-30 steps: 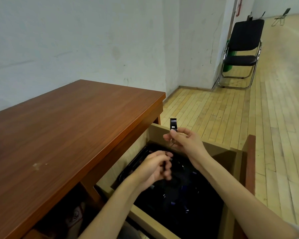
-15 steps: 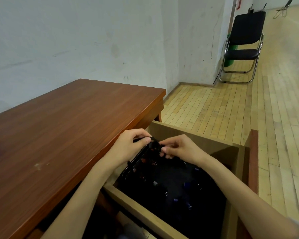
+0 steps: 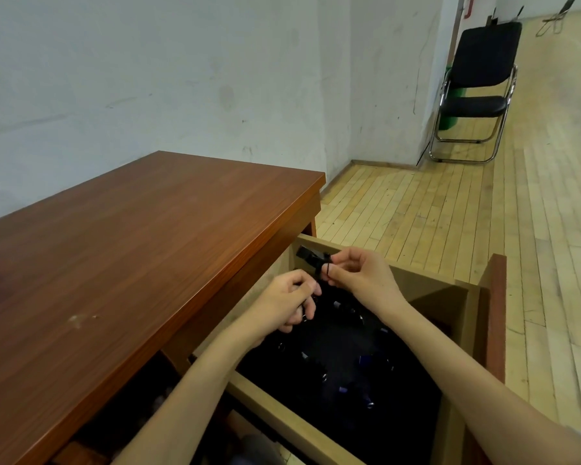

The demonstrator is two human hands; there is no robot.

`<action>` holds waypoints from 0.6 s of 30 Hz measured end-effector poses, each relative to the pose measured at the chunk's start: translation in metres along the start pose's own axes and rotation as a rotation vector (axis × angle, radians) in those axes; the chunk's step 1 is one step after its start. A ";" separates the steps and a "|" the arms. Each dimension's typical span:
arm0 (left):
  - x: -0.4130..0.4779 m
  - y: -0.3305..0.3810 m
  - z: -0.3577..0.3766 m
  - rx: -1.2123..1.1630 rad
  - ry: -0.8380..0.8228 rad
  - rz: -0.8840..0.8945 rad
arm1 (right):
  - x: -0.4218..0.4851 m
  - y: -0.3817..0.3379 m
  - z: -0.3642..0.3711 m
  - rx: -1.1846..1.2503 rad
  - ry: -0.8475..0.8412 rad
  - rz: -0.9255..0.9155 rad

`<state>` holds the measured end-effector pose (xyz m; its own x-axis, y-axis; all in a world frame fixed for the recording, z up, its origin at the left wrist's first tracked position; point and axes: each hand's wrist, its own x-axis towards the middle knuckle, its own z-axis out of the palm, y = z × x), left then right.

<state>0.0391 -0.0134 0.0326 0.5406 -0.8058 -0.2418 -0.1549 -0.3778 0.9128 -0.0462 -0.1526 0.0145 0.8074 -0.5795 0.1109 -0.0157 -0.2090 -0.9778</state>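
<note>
Both hands hover over an open wooden drawer (image 3: 316, 427) pulled out from a brown desk (image 3: 131, 263). My right hand (image 3: 359, 276) pinches a black binder clip (image 3: 311, 257) by its wire handles, holding it up near the drawer's far wall. My left hand (image 3: 287, 305) is just below and to the left. Its fingers are curled, with thumb and forefinger pinched at the lower end of the clip's wire. A small metal loop shows under its fingers. A black tray (image 3: 336, 344) in the drawer holds several small dark clips.
The drawer's brown front panel (image 3: 495, 313) stands at the right. A white wall runs behind the desk. A black folding chair (image 3: 477, 105) stands on the wooden plank floor (image 3: 450, 213) at the far right, with a green bin behind it.
Both hands have moved right, away from the desk edge. The clip, held upright a second ago and then lowered to the tray, is now lifted near the drawer's far wall.
</note>
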 end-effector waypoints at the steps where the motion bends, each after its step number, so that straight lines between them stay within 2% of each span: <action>1: 0.001 0.002 0.002 0.086 0.004 -0.006 | 0.000 0.003 0.000 -0.129 0.058 -0.029; 3: 0.002 0.003 0.004 0.349 0.050 0.035 | 0.000 0.008 0.000 -0.379 0.113 -0.082; 5: 0.002 0.004 0.000 0.531 0.128 0.104 | 0.002 0.012 -0.002 -0.502 0.091 -0.110; 7: 0.002 0.006 -0.010 0.577 0.176 0.165 | 0.004 0.014 -0.004 -0.564 0.028 -0.114; 9: 0.003 0.010 -0.021 0.602 0.156 0.222 | 0.004 0.012 -0.006 -0.593 -0.088 -0.128; 11: 0.004 0.015 -0.029 0.596 0.112 0.278 | 0.002 0.008 -0.005 -0.507 -0.257 -0.123; 14: 0.009 0.018 -0.037 0.592 0.139 0.317 | -0.002 0.002 -0.003 -0.196 -0.459 -0.071; 18: 0.012 0.014 -0.040 0.471 0.185 0.276 | -0.003 -0.005 -0.005 0.103 -0.515 -0.037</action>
<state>0.0764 -0.0104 0.0552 0.5568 -0.8263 0.0847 -0.6393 -0.3612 0.6788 -0.0515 -0.1542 0.0203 0.9920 -0.1057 0.0694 0.0556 -0.1285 -0.9901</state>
